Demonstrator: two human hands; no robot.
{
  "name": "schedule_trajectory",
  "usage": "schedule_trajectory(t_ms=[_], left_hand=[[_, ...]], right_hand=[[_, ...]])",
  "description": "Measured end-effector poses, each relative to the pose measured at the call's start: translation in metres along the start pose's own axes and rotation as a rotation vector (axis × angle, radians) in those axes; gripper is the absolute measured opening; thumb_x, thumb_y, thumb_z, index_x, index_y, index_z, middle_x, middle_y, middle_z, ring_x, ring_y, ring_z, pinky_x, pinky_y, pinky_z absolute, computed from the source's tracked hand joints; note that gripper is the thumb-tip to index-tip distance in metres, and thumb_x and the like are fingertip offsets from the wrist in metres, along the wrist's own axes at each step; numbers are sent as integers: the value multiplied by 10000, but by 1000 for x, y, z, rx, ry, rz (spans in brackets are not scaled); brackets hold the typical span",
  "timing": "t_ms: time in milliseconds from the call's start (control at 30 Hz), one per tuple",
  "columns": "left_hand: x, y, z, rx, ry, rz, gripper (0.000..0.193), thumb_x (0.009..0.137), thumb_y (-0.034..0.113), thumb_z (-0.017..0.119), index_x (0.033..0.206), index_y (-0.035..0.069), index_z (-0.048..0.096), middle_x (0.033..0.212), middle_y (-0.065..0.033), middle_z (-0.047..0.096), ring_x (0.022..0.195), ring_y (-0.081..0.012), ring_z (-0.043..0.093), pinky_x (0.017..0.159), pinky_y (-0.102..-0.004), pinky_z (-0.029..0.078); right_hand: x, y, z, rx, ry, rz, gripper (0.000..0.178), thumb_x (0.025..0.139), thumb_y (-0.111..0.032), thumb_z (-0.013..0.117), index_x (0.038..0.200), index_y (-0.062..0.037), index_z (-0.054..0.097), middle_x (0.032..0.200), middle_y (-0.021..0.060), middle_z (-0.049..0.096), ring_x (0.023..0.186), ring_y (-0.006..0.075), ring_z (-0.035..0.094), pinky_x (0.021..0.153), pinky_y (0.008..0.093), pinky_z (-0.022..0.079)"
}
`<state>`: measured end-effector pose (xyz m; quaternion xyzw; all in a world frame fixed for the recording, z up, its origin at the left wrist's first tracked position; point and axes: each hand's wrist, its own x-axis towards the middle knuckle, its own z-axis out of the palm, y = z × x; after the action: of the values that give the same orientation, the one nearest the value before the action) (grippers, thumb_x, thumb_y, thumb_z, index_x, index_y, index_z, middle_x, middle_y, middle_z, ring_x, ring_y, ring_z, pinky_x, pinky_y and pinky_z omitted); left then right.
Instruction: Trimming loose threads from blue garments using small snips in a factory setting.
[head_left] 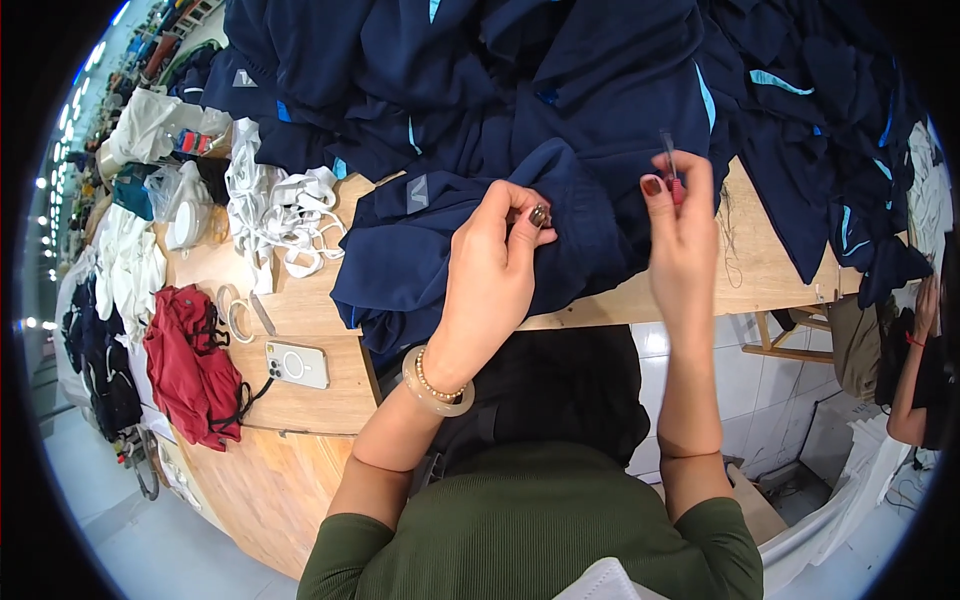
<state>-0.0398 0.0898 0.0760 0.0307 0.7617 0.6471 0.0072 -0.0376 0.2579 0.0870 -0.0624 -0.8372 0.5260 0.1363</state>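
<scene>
A navy garment (420, 260) with a ribbed band lies bunched at the table's front edge, a small grey mark on its upper side. Over that garment my left hand (495, 250) is closed in a pinch, thumb against curled fingers. Whatever the pinch holds is too small to make out. To the right, my right hand (683, 215) is raised above the table edge, thumb and fingers closed on a small red-handled tool (677, 188). Its thin, pointed end sticks up past the fingers, resembling a seam ripper.
Navy garments with light-blue strips (620, 80) heap across the far side. Left are white straps (300, 215), a phone (297, 364), a tape roll (240, 320) and a red cloth bag (190, 365). Loose threads (733, 235) lie right. Another person's arm (912, 370) shows at far right.
</scene>
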Motion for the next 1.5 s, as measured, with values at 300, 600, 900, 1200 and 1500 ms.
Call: schedule_trajectory(t_ms=[300, 600, 900, 1200, 1500], left_hand=[[13, 15, -8, 352, -91, 570, 85, 895, -100, 441, 912, -38, 496, 952, -110, 565, 705, -176, 572, 607, -247, 532], [12, 11, -6, 361, -33, 506, 85, 931, -53, 434, 948, -20, 510, 901, -102, 631, 673, -179, 594, 599, -253, 519], [11, 9, -6, 347, -14, 487, 80, 930, -51, 446, 943, -19, 518, 891, -95, 629, 653, -154, 581, 590, -244, 514], [13, 7, -6, 350, -29, 475, 71, 934, -45, 445, 934, -28, 513, 890, -102, 623, 697, -147, 604, 634, -235, 528], [12, 1, -2, -63, -55, 224, 105, 978, 44, 422, 949, -18, 502, 950, -98, 614, 809, -113, 611, 733, -237, 538]], right_hand=[[21, -21, -42, -154, -219, -404, 212, 750, -60, 682, 936, -2, 601, 797, 46, 554, 765, 186, 502, 653, 269, 417], [23, -15, -29, -107, -311, -353, 209, 684, -45, 722, 853, 24, 621, 779, 65, 565, 762, 205, 504, 671, 292, 427], [25, -16, -22, -41, -356, -313, 194, 683, -48, 716, 839, 17, 619, 765, 70, 562, 760, 214, 504, 690, 303, 424], [24, -15, -17, -78, -358, -323, 172, 679, -35, 710, 821, 6, 622, 744, 73, 551, 738, 217, 495, 670, 301, 417], [-5, 16, -12, 593, -324, 437, 199, 895, -186, 629, 973, -3, 633, 874, 7, 616, 844, 59, 566, 824, 190, 420]])
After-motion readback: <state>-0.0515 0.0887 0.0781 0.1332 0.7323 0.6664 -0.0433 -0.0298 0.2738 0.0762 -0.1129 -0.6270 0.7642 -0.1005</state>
